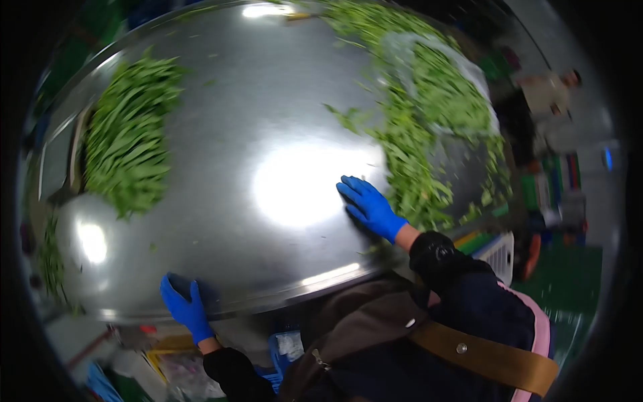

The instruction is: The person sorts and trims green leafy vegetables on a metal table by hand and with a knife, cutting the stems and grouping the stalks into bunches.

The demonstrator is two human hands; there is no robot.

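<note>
My left hand (184, 309), in a blue glove, is at the near edge of the metal table (234, 87) with its thumb and fingers apart. Nothing is in it. My right hand (370, 209), gloved in blue too, reaches over the tabletop with fingers spread and holds nothing. Just beyond its outer side lies a loose heap of leafy greens (412, 157). A neat stack of long-leaved greens (134, 137) rests at the left of the table, apart from both hands. Whether either palm touches the metal I cannot tell.
A clear plastic bag (400, 57) lies partly round the greens at the upper right. Beside the left stack is a flat-topped device, possibly a scale (59, 161). Below the table are a blue basket (284, 348) and a white crate (495, 258). A person (546, 94) is at far right.
</note>
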